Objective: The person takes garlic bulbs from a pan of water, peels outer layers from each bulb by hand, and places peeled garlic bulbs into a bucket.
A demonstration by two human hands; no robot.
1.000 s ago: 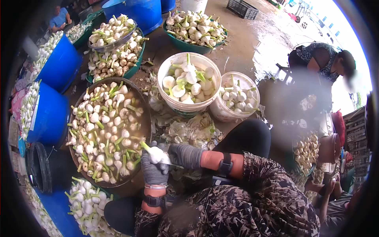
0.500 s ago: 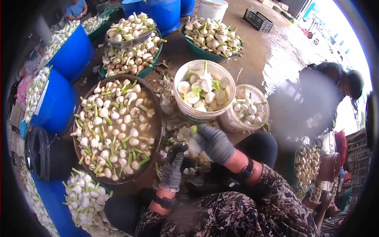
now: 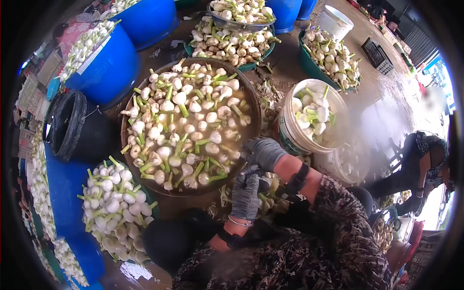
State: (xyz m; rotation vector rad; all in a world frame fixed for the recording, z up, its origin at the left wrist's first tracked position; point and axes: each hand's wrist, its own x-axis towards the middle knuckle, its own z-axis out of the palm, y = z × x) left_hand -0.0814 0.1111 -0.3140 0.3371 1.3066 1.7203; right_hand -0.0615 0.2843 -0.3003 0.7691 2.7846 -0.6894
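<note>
My left hand [image 3: 245, 194], in a grey glove, is closed at the lower right edge of a wide round tub [image 3: 126, 162]; what it grips is hidden. Just above it and almost touching, my gloved right hand [image 3: 266, 153] has curled fingers at the tub's right rim, with their contents too unclear to make out. Garlic bulbs [image 3: 180, 98] with green stems float in the tub's brown water. Right of my hands, a white bucket [image 3: 286, 126] holds clean, peeled bulbs [image 3: 319, 112]. Peelings and stems lie on the floor below it.
Blue tubs [image 3: 108, 63] heaped with garlic stand on the left, beside a black bucket [image 3: 79, 128]. White bulbs [image 3: 116, 203] fill a basin at lower left. Green basins [image 3: 314, 70], a white pail [image 3: 336, 23] and a black crate [image 3: 377, 55] stand behind. Another person [image 3: 427, 154] bends at right.
The view has swung left. My right hand held a white bulb away from my left hand half a second ago; now it is beside my left hand near the tub, and that bulb no longer shows.
</note>
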